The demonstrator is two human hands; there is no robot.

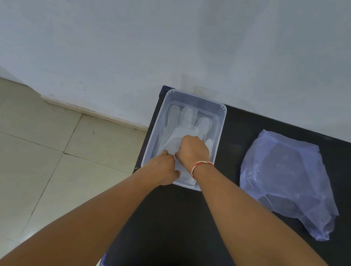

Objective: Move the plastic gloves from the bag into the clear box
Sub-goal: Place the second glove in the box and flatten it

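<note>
A clear rectangular box [220, 125] stands at the left end of a black table. Translucent plastic gloves [188, 121] lie flat inside it, fingers pointing toward the wall. My right hand [193, 150] is inside the box, fingers closed on the glove's cuff area. My left hand [162, 168] is at the box's near left corner, pinching the same glove edge beside my right hand. The thin bluish plastic bag [287, 180] lies crumpled on the table to the right of the box, apart from both hands.
The black table [221, 218] runs along a pale wall [184, 32]. Its left edge drops to a tiled floor [20, 156]. A red and white band circles my right wrist.
</note>
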